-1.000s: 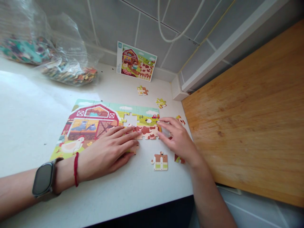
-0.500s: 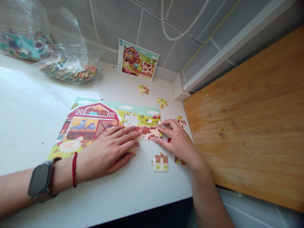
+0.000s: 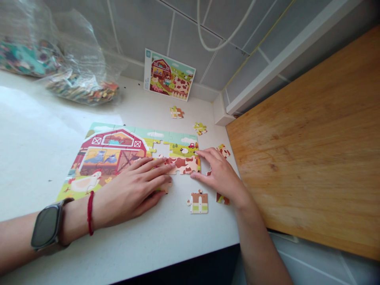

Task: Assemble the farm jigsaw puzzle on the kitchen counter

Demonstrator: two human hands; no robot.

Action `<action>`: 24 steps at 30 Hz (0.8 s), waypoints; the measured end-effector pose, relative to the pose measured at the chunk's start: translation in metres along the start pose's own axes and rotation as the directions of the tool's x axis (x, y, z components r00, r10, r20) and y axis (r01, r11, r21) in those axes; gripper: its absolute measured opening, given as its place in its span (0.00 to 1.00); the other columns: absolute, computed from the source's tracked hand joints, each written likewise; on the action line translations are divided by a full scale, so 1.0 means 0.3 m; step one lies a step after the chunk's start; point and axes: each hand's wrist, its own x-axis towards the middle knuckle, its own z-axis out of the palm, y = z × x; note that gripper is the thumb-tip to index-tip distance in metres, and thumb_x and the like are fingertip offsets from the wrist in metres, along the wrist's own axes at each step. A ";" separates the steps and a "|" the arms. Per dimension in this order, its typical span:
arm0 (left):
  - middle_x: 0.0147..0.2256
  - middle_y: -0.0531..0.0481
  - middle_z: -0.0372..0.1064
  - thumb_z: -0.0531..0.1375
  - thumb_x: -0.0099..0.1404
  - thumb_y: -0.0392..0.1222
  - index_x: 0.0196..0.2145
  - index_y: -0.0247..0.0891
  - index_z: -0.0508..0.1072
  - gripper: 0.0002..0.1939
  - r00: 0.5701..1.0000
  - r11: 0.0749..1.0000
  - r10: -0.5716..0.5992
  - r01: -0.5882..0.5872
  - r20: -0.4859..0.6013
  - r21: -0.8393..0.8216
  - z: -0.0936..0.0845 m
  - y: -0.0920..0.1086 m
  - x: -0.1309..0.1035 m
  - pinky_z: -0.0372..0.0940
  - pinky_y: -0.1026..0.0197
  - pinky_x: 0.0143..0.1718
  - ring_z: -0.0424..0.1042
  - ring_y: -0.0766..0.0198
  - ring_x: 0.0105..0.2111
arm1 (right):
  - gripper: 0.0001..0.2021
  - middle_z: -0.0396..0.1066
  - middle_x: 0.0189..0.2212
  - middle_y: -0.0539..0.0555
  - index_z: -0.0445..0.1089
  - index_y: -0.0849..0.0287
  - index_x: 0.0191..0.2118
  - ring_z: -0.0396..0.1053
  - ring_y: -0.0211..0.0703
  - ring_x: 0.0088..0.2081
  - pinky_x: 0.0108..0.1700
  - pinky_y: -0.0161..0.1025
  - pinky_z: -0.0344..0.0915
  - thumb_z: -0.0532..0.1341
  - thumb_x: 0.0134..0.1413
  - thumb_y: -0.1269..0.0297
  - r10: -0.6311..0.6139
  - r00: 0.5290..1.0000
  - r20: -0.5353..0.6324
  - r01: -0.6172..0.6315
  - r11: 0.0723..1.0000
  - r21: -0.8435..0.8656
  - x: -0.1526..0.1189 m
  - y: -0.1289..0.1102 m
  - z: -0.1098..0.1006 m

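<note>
A farm jigsaw puzzle [image 3: 118, 136] lies partly assembled on the counter, with a red barn at left and a gap near its upper middle. My left hand [image 3: 142, 184] rests flat over its lower middle, fingers stretched out, hiding the pieces below. At the puzzle's right edge is a brown-and-white cow piece [image 3: 192, 164], joined to the row. Around its right side my right hand [image 3: 218, 172] has thumb and index finger apart, the tips touching the puzzle's edge. A loose fence piece [image 3: 198, 202] sits below, and another loose piece [image 3: 222, 198] shows beside my right wrist.
A picture card [image 3: 169, 75] of the farm scene leans on the tiled wall. More loose pieces, a fence piece [image 3: 177, 112], a green piece [image 3: 200, 128] and a spotted piece [image 3: 223, 151], lie at the right. Plastic bags [image 3: 80, 87] of pieces stand back left; a wooden board [image 3: 308, 150] borders the right.
My right index finger has shifted up along the puzzle's edge, widening its distance from the thumb. My left hand stays in place on the puzzle. The whole view has shifted slightly.
</note>
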 end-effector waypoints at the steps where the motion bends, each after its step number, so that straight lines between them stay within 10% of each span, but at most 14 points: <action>1: 0.69 0.50 0.65 0.57 0.77 0.45 0.59 0.47 0.75 0.16 1.000 1.000 0.003 -0.003 -0.002 0.000 0.000 0.000 0.000 0.55 0.43 0.72 0.62 0.49 0.70 | 0.30 0.72 0.53 0.57 0.69 0.49 0.65 0.71 0.57 0.57 0.60 0.55 0.70 0.73 0.58 0.57 0.009 1.000 0.001 -0.009 1.000 0.011 0.001 0.002 0.002; 24: 0.70 0.50 0.62 0.56 0.77 0.50 0.60 0.45 0.73 0.19 0.999 0.999 0.023 -0.024 0.032 0.039 0.005 -0.011 -0.007 0.54 0.42 0.72 0.60 0.47 0.71 | 0.19 0.71 0.49 0.54 0.75 0.53 0.53 0.73 0.45 0.45 0.51 0.43 0.71 0.74 0.57 0.64 0.027 0.975 0.220 -0.052 0.993 0.108 -0.026 0.026 -0.050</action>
